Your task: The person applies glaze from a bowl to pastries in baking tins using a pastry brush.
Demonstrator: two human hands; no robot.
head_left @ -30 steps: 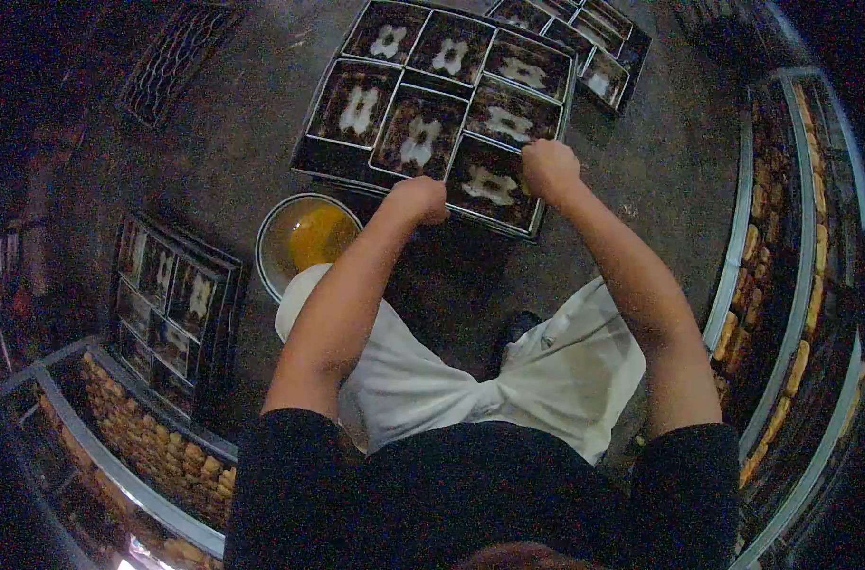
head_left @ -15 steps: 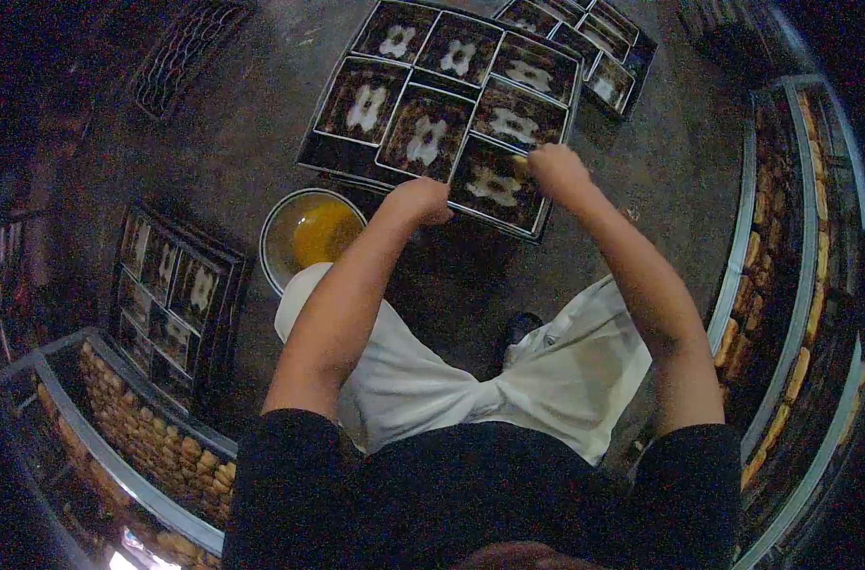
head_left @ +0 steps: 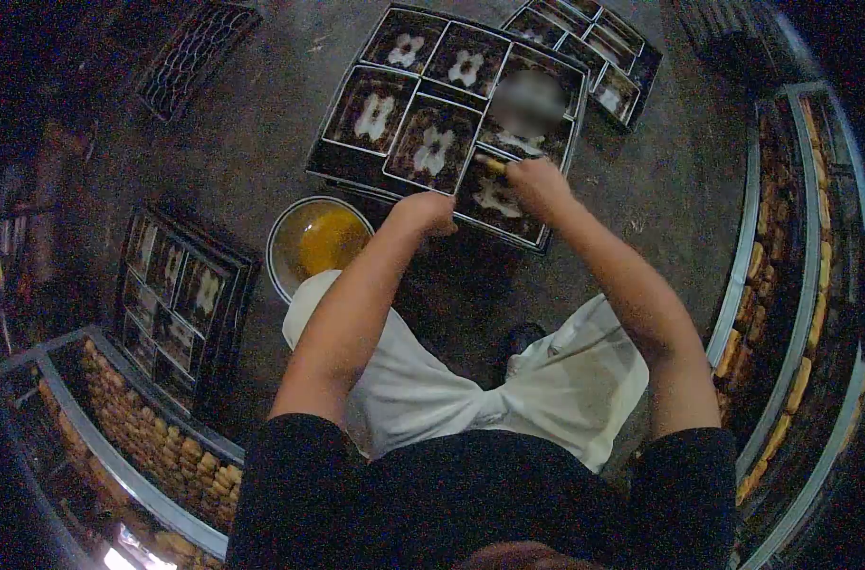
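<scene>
A dark set of joined rectangular baking tins [head_left: 356,168], with pale worn patches on the bottoms, lies in front of me. My left hand [head_left: 428,214] is closed at its near edge, fingers curled over the rim. Over the nearest right tin, my right hand [head_left: 541,186] is closed on a small yellowish brush-like tool [head_left: 490,164], which points left; its exact shape is too small to make out. Beside my left forearm stands a round bowl [head_left: 278,237] with yellow liquid [head_left: 330,245] in it.
More tins [head_left: 651,71] lie at the far right, and a stack of tins [head_left: 225,313] stands at left. Racks of bread [head_left: 760,275] line the right side; another bread rack [head_left: 152,408] is at lower left. A wavy metal rack [head_left: 199,57] lies at upper left.
My right hand and the brush-like tool have moved left across the nearest right tin. My left hand stays at the rim. The whole view has shifted slightly.
</scene>
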